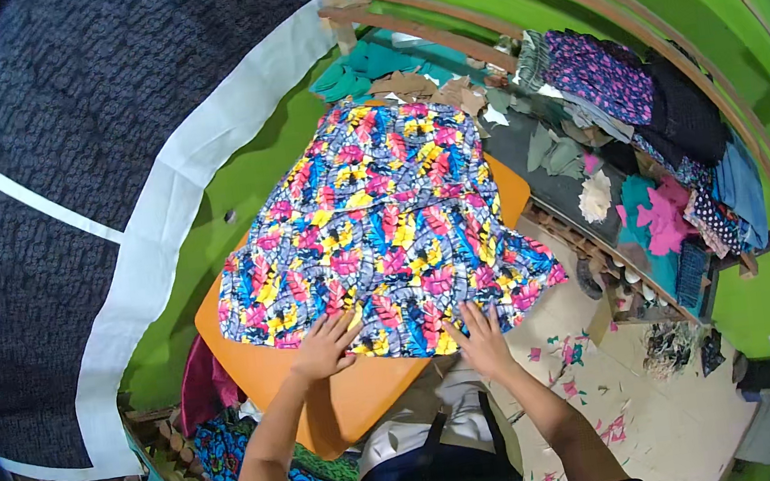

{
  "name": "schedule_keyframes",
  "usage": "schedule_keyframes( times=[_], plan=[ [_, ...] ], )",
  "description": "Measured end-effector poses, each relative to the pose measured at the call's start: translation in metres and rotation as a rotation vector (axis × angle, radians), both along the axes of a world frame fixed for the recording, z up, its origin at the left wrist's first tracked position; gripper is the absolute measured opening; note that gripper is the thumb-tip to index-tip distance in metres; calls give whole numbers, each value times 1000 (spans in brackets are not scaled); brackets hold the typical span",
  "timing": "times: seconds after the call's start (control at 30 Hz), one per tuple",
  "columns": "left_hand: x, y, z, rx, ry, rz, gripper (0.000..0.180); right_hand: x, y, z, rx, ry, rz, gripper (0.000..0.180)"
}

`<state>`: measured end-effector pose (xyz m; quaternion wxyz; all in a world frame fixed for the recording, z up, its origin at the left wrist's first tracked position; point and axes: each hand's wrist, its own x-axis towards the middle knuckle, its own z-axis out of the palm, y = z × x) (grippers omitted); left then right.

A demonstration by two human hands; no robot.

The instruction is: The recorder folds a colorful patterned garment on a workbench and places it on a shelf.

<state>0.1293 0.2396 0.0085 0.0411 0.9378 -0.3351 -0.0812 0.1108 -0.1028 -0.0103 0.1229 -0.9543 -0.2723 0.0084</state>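
Because the orange table (380, 395) backs most of the floral cloth (389, 230), it lies spread nearly flat, right flare past the table's right edge, the table's near corner showing. Left hand (326, 346) and right hand (484, 342): both open, fingers spread on the near edge, gripping nothing, probably to hold it smooth

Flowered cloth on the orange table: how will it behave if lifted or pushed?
Probably floppy: the cloth has a wavy near edge and overhangs the table on the right. Likely light for its spread, since it looks thin. Pushing may bunch it, given its faint creases.
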Motion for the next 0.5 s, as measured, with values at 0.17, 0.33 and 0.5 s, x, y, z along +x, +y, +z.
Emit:
schedule_keyframes(
  times=[0.17, 0.33, 0.5],
  plan=[
    [19, 22, 32, 80, 1, 133, 80, 13, 20, 1, -67, -109, 19, 59],
    [24, 63, 30, 70, 51, 362, 55, 35, 20, 30, 27, 141, 43, 65],
    [53, 78, 82, 180, 188, 334, 27, 91, 7, 108, 75, 1015, 116, 59]
  ],
)
